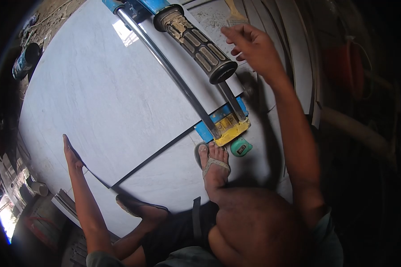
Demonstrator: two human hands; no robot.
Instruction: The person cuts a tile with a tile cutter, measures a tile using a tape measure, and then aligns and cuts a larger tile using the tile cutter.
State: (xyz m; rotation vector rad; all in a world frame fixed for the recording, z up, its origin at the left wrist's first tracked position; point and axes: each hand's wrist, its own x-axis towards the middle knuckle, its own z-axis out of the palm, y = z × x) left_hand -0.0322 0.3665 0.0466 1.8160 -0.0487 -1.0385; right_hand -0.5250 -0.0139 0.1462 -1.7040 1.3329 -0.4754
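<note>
A large pale tile point(98, 98) with faint grey veining lies flat under a manual tile cutter. The cutter has metal rails point(165, 66), a worn black handle grip point(196, 46) and a blue and yellow end piece point(229, 129). My left hand point(72, 155) is at the tile's near-left edge, fingers stretched out and seen edge-on. In the air just right of the grip, my right hand point(252, 46) is apart from it, with loosely bent fingers and nothing visible in them. A green tape measure point(240, 147) lies beside my sandalled foot point(215, 167).
A brush point(236, 15) lies at the top, beyond my right hand. To the right stands a red bucket point(345, 69) in shadow. A dark can-like container point(26, 61) lies at the upper left. Below it, a pale cup point(39, 188) is near the left edge.
</note>
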